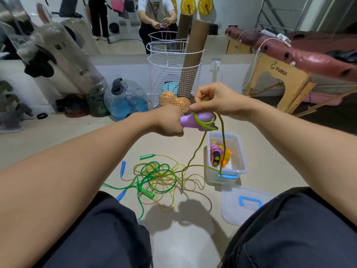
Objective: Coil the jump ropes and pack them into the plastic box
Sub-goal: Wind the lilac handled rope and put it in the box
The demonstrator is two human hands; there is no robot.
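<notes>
- Head view: clear plastic box (242, 167) sits open on the floor, one coiled rope bundle (217, 154) inside; its lid (231, 209) lies just beside it.
- Tangled jump ropes (156, 176) sprawl left of the box.
- Left hand (168, 122) is fisted around purple handles (195, 120).
- Right hand (214, 101) pinches a yellow-green rope (204, 123), looped around those handles.

purple handles (195, 121) wrapped in yellow-green rope (204, 120). green and yellow ropes (158, 175) with blue and green grips. clear box (226, 157), blue latch (227, 176)
</notes>
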